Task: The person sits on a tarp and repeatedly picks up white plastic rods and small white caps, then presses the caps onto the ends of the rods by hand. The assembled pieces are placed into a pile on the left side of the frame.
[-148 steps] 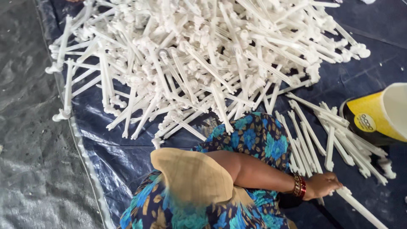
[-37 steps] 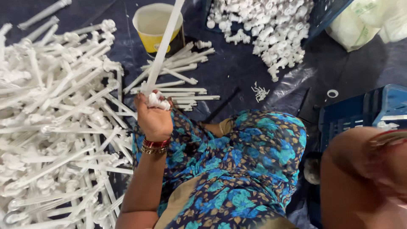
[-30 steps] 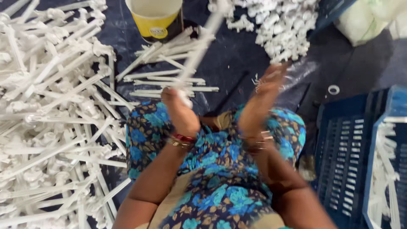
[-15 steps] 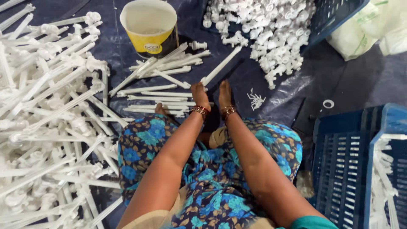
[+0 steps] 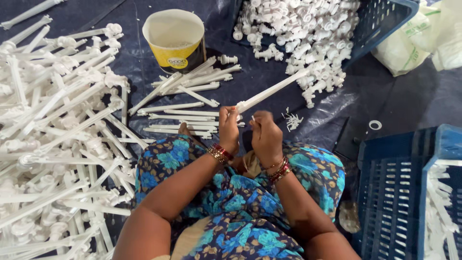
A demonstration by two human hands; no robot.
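While left hand [image 5: 229, 126] grips rod [image 5: 272, 90] (white)

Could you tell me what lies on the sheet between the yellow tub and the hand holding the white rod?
In the head view, loose white rods lie between the yellow tub and the left hand.

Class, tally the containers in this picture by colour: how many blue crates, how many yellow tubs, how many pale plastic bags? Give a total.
Blue crates: 2, one at top right holding small white parts, one at bottom right.
Yellow tubs: 1.
Pale plastic bags: 1, though it may be more than one bunched together.
Total: 4.
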